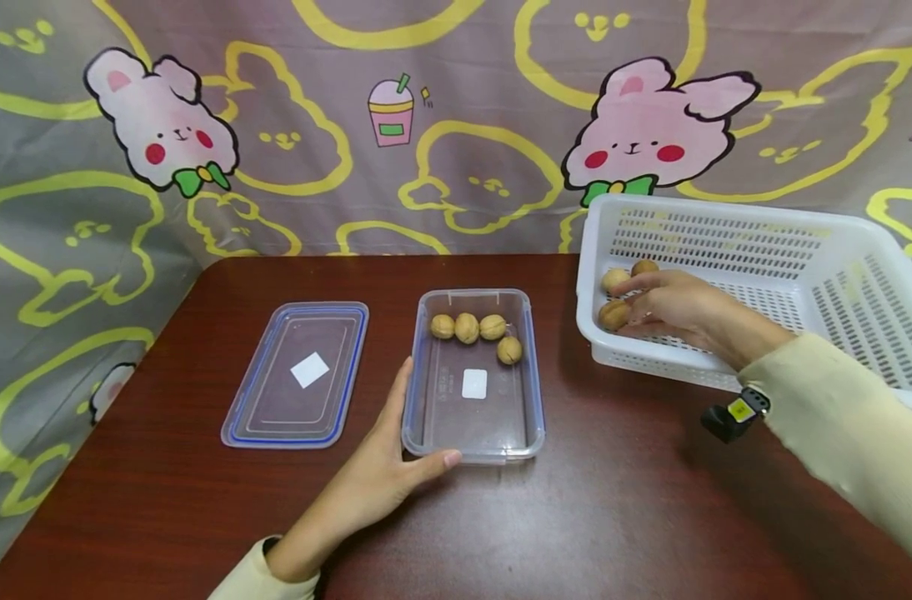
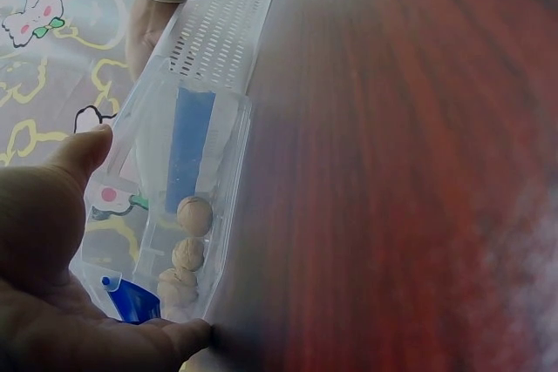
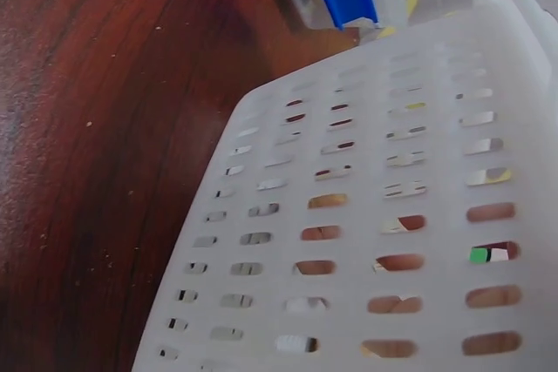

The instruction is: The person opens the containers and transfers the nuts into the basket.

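Observation:
A clear plastic food container (image 1: 474, 433) sits mid-table with several walnuts (image 1: 467, 327) along its far end and a white label on its floor. My left hand (image 1: 384, 475) grips its near left corner, thumb along the near side and fingers along the left wall; the left wrist view shows this hand (image 2: 52, 259) spanning the container (image 2: 240, 154). Inside the white slotted basket (image 1: 801, 221), my right hand (image 1: 681, 312) pinches a walnut (image 1: 613, 315) near the left wall. Two more walnuts (image 1: 616, 280) lie just beyond. In the right wrist view, the basket wall (image 3: 366, 198) hides most of that hand.
A clear lid (image 1: 298, 379) with a blue seal and white label lies flat left of the container. The brown table (image 1: 163, 492) ends at a patterned curtain (image 1: 456, 125) behind. The basket's raised rim stands right of the container.

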The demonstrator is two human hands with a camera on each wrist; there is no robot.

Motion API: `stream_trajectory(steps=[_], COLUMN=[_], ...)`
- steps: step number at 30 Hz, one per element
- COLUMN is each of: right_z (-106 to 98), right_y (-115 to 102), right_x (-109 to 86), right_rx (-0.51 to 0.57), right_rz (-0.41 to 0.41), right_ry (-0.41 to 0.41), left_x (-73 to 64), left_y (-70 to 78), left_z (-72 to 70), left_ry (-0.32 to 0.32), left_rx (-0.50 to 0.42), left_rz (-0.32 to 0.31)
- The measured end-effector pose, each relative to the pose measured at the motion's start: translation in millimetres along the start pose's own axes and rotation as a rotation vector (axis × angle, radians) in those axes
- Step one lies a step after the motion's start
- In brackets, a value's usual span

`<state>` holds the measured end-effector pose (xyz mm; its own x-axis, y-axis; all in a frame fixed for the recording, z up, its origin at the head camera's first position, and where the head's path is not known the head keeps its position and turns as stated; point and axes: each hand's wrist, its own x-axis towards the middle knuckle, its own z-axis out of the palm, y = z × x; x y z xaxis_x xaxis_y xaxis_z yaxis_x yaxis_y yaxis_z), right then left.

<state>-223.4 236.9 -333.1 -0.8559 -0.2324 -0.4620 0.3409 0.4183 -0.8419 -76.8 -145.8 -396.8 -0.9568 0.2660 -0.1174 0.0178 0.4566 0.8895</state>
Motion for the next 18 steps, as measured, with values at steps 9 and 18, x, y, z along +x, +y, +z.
stream_trajectory(steps=[9,18], right_z=[-9.4,-7.7], right_y=[-0.4,-19.5], right_x=[-4.6,-17.9], right_rx=[0.002,-0.062], right_rz=[-0.053,-0.114], right_ry=[0.028,0.089], left_x=[0.2,0.4], left_y=[0.1,-0.1], left_z=[1.1,0.7], left_ry=[0.002,0.003], left_rx=[-0.001,0.010], left_rz=[-0.008,-0.012])
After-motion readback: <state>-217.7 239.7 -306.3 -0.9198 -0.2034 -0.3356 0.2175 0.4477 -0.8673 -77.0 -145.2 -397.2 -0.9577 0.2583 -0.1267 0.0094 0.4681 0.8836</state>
